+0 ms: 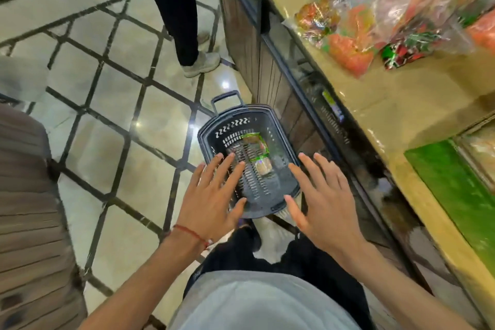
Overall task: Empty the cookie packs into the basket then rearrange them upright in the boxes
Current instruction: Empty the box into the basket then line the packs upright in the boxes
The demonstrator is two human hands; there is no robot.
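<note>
A dark plastic basket [284, 131] stands on the tiled floor beside the counter base, its handle at the far end. Inside lie two cookie packs with green trim, one [253, 139] toward the far end and another [262, 165] nearer the middle. My left hand [211, 193] hovers over the basket's near left rim with fingers spread and straight. Over the near right rim, my right hand [324, 195] is spread the same way. Neither hand holds anything. A green box [455, 182] sits on the counter at the right.
A tan counter [388, 104] runs along the right, with clear bags of colourful sweets [375, 16] at its far end. Another person's leg and shoe [198, 61] stand on the floor beyond the basket. A brown slatted fixture [29, 209] fills the left edge.
</note>
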